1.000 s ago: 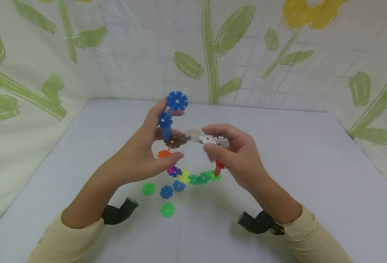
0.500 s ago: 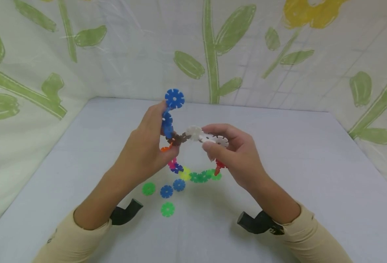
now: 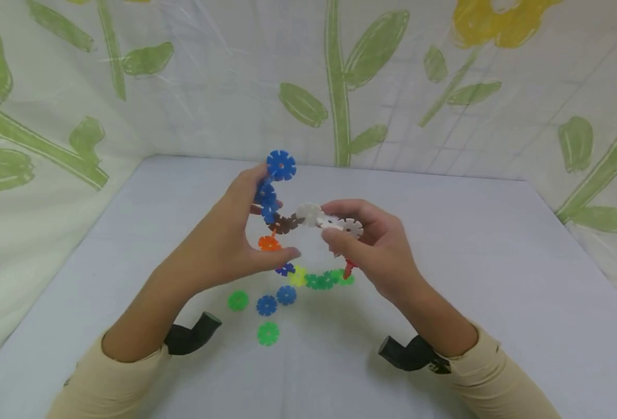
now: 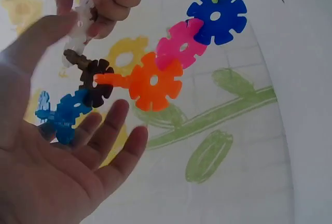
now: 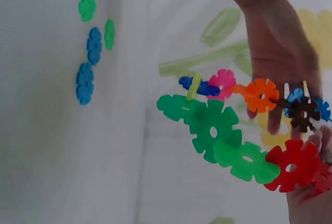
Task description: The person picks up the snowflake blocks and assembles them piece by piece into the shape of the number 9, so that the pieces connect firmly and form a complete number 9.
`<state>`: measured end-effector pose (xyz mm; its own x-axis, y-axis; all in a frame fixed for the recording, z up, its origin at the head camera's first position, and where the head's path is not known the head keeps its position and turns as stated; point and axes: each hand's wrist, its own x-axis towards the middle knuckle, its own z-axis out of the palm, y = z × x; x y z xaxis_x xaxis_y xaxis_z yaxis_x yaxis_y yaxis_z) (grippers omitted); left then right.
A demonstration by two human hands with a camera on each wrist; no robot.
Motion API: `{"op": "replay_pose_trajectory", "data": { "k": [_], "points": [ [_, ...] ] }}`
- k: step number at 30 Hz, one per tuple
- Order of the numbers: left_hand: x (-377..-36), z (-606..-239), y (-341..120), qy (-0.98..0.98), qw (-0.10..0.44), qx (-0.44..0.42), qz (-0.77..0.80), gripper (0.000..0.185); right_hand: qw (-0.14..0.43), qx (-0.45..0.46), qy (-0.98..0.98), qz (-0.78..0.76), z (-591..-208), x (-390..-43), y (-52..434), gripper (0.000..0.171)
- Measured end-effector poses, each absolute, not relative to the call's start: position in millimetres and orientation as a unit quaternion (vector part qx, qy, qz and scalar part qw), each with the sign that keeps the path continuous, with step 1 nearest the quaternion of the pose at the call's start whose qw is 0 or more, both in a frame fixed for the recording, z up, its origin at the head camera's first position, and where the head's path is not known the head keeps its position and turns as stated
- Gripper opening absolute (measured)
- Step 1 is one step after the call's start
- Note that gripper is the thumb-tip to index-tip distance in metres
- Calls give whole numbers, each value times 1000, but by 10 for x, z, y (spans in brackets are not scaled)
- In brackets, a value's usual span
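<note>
From the head view, a person holds a ring of snowflake discs (image 3: 308, 244) up in the air over the white table (image 3: 497, 279), with a hand on each side so the floppy ring does not sag or twist. The left hand (image 3: 230, 244) has its fingers curled around the blue discs (image 3: 266, 198) at the top left, and its thumb sits under the orange disc (image 3: 269, 243). The right hand (image 3: 376, 244) pinches the white discs (image 3: 334, 222) between thumb and fingers. The bottom of the ring hangs low near the table. Four loose discs (image 3: 263, 308) lie flat on the table under the hands, two green and two blue, close by and easy to reach. I see no box, bowl or tray anywhere, so the spare pieces just sit on the cloth. From the left wrist view, the left hand (image 4: 57, 162) looks more spread out, with its fingertips by the blue and brown discs (image 4: 96, 81), and the orange, pink and blue ones run off to the right. From the right wrist view, the green discs (image 5: 212, 130) and a red disc (image 5: 291, 166) join up, and the right hand shows only at the edge, so its grip is hard to see there.
</note>
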<state>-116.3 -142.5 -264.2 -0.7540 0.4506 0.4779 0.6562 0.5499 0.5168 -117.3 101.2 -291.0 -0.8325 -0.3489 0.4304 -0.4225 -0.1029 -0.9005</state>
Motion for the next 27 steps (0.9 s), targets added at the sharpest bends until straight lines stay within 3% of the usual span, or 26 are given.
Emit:
{"op": "replay_pose_trajectory", "data": {
  "k": [7, 10, 16, 27],
  "points": [
    [-1155, -2582, -1406, -730, 65, -283, -619, 48, 22, 291, -665, 688, -2951, -1178, 972, 29],
    [-1147, -2575, -1378, -686, 37, -253, -682, 35, 21, 284, -661, 695, -2977, -1165, 944, 28],
    [-1139, -2550, -1331, -673, -13, -225, -704, 37, 25, 289, -650, 702, -3021, -1150, 905, 28],
    [-1115, -2516, -1372, -708, -52, -232, -665, 49, 30, 293, -646, 704, -3039, -1180, 913, 27]
  ]
}}
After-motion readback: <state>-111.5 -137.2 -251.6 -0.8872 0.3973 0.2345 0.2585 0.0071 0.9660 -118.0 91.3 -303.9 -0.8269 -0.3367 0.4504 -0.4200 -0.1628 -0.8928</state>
